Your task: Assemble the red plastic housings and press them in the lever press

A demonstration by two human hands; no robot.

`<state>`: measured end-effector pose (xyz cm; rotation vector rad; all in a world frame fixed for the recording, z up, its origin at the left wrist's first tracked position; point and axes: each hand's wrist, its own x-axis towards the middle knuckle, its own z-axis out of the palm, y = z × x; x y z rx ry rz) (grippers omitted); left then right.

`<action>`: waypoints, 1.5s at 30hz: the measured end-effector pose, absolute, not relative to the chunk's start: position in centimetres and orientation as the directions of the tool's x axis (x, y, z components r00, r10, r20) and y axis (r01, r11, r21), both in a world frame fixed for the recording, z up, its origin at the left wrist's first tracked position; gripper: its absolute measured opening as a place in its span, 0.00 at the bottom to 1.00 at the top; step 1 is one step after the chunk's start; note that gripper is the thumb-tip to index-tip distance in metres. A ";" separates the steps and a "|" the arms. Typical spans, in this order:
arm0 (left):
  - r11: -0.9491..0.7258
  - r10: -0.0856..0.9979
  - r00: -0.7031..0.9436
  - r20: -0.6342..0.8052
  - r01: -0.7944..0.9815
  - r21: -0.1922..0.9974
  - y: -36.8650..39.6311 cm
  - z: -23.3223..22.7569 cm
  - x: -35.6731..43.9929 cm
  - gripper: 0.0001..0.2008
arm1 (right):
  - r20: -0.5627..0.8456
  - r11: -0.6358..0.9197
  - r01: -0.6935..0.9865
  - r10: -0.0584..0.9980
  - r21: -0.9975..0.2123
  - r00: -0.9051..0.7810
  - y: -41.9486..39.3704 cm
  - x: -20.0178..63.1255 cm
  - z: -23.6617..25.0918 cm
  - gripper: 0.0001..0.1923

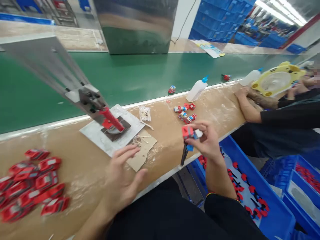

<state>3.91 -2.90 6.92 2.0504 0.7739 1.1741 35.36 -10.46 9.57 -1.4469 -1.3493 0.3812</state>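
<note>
1. Pinching a small red, white and blue plastic toy truck between thumb and fingertips, our right hand is closed on it and holds it up over the near edge of the brown paper-covered table, above the blue plastic bin of red-tipped parts.
2. Our left hand hovers open with fingers spread, holding nothing, just over a scrap of brown cardboard.
3. To do this well, we judge it best to keep the grip light at the truck's ends so its faces stay visible, and to bring the free hand in as a steady support.
4. The truck looks blocky, with a red body, a white end and a blue piece hanging below; a thin dark stick hangs just under it.
5. Further out, a red-handled press fixture sits on a grey plate, a heap of red plastic shells lies at left, finished small trucks cluster beside a white glue bottle with a blue cap, and a co-worker's forearm rests on the table.
</note>
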 end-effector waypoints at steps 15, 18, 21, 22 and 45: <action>0.172 0.969 0.242 -0.055 -0.493 0.853 -3.8 4.6 5.3 0.27 | 0.294 0.302 0.065 0.950 -0.951 -0.104 -6.7 21.0 6.2 0.26; 0.261 0.962 0.220 -0.159 -0.595 0.760 -3.4 3.6 5.3 0.28 | 0.276 0.275 -0.033 0.959 -0.961 -0.069 -6.6 20.6 5.5 0.25; 0.300 0.951 0.255 -0.175 -0.620 0.725 -3.2 3.0 4.4 0.28 | 0.275 0.272 -0.075 0.961 -0.959 -0.039 -6.5 20.8 5.1 0.25; 0.307 0.947 0.272 -0.170 -0.622 0.720 -3.2 2.9 4.0 0.28 | 0.267 0.263 -0.087 0.963 -0.961 -0.030 -6.5 20.9 5.1 0.25; 0.439 0.884 0.442 -0.152 -0.674 0.595 -3.4 2.5 2.3 0.26 | 0.129 0.145 -0.308 0.989 -0.940 0.071 -6.6 22.5 3.8 0.20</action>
